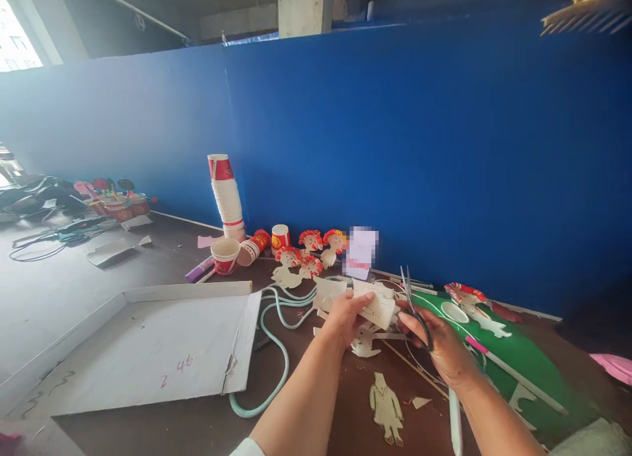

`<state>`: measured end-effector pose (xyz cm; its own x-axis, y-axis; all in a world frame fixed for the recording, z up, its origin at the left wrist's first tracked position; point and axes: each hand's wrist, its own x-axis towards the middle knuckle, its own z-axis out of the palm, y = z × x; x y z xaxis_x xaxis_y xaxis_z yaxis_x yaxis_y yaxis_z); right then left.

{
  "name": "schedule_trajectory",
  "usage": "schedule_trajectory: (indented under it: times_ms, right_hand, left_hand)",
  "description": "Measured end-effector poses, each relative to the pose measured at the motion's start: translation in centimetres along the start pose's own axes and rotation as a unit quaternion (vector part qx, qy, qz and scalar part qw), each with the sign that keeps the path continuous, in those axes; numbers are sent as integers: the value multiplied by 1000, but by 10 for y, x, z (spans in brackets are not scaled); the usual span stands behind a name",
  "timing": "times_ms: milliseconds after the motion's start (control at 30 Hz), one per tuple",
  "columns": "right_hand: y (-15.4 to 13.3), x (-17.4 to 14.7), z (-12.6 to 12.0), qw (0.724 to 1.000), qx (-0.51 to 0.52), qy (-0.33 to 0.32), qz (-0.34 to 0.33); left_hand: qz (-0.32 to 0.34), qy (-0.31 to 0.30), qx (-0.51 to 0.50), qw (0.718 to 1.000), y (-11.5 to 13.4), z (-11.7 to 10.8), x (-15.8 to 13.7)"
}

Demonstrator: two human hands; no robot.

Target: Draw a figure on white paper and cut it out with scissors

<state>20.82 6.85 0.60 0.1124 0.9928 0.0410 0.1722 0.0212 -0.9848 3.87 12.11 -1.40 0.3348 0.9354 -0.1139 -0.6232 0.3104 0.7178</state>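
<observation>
My left hand [347,316] grips a piece of off-white paper [379,303] with faint drawn lines, thumb on top. In my right hand [439,345] is a pair of scissors [411,303], its blades pointing up and slightly parted, just right of the paper. Below my hands a paper figure cutout [386,408] lies flat on the dark table, with a small paper scrap [421,402] beside it. Another pale cutout [364,341] lies partly under the held paper. Behind are several paper figures with red fringed heads [311,241].
A shallow white cardboard tray [187,351] lies at left, with a pale blue cable [284,370] beside it. A tall stack of paper cups [228,199] stands near the blue partition [395,140]. At right, a green sheet [530,370] bears a pink-tipped stick [518,376] and another fringed figure.
</observation>
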Motion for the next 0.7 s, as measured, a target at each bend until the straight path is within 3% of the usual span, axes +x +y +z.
schedule_trajectory:
  times_ms: [233, 433, 700]
  right_hand:
    - [-14, -13, -3, 998, -18, -54, 4]
    - [-27, -19, -2, 986, -17, -159, 53]
    - [-17, -19, 0, 982, 4, -168, 85]
  left_hand:
    - [8, 5, -35, 999, 1, -7, 4]
    - [1, 10, -25, 1000, -1, -10, 6]
    - [-1, -7, -75, 997, 4, -4, -1]
